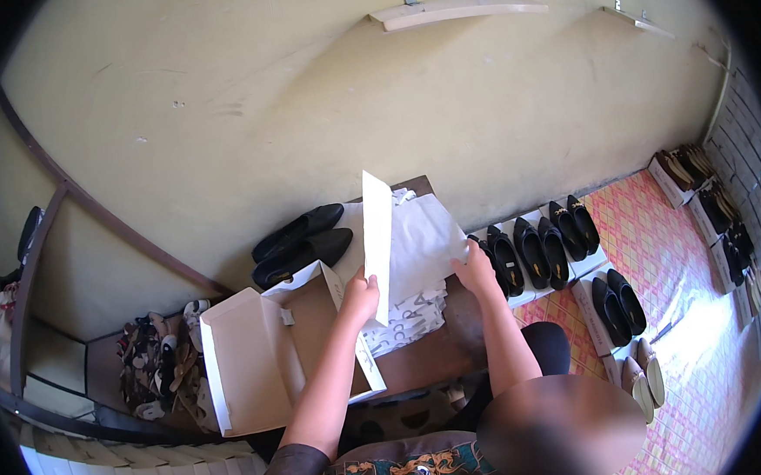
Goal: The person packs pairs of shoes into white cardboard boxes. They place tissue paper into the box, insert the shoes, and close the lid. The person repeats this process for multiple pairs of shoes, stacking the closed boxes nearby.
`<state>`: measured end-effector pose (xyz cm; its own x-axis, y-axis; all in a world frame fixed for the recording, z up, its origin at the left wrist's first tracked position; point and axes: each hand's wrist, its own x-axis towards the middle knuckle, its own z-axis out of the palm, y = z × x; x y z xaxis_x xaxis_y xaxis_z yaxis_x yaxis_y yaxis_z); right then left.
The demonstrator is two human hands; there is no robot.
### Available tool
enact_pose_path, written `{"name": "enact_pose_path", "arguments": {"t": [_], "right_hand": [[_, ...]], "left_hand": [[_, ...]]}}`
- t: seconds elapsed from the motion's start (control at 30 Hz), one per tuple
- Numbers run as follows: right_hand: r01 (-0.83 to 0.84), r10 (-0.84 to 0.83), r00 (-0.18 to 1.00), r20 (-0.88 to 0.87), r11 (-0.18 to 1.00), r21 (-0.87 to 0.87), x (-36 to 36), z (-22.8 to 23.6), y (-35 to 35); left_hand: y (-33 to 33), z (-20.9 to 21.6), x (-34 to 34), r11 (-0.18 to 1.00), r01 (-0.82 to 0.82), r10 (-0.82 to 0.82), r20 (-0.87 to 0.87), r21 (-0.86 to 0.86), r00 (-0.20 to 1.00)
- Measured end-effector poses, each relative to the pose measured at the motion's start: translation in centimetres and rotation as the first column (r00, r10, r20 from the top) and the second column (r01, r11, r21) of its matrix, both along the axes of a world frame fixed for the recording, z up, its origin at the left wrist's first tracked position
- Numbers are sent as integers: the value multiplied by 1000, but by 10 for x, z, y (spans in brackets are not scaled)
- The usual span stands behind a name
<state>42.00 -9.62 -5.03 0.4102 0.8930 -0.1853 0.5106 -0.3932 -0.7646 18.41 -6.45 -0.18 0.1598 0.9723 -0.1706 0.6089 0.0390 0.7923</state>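
Observation:
My left hand (361, 301) is closed around the lower part of a stiff white card (379, 238), which stands nearly upright. My right hand (477, 272) pinches the right edge of a white paper sheet (424, 235) on top of a paper stack. Below that sheet, the stack of printed wrapping paper (414, 322) shows dark lettering. Beside my left forearm lies an open white shoebox (253, 363) with a brown inside, partly hidden by that arm. Behind it sits a pair of black flat shoes (302, 242).
Black shoes (534, 252) stand in pairs on white boxes to the right, with another black pair (618, 307) and beige shoes (644, 378) nearer. More boxed shoes (709, 200) line the far right. A heap of shoes (161, 360) lies left. A shelf (462, 9) juts from the wall.

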Motion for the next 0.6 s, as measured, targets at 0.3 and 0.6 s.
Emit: {"name": "enact_pose_path", "arguments": {"t": [0.3,0.6], "right_hand": [[-39,55,995,-80,980,193,-32,5,5],[148,-119,970,-212,981,128,-31,2,10]], "left_hand": [[-8,-4,-12,995,96,-95,43,-9,995],[-12,-2,-13,990,92,-84,68,-110,994]]}}
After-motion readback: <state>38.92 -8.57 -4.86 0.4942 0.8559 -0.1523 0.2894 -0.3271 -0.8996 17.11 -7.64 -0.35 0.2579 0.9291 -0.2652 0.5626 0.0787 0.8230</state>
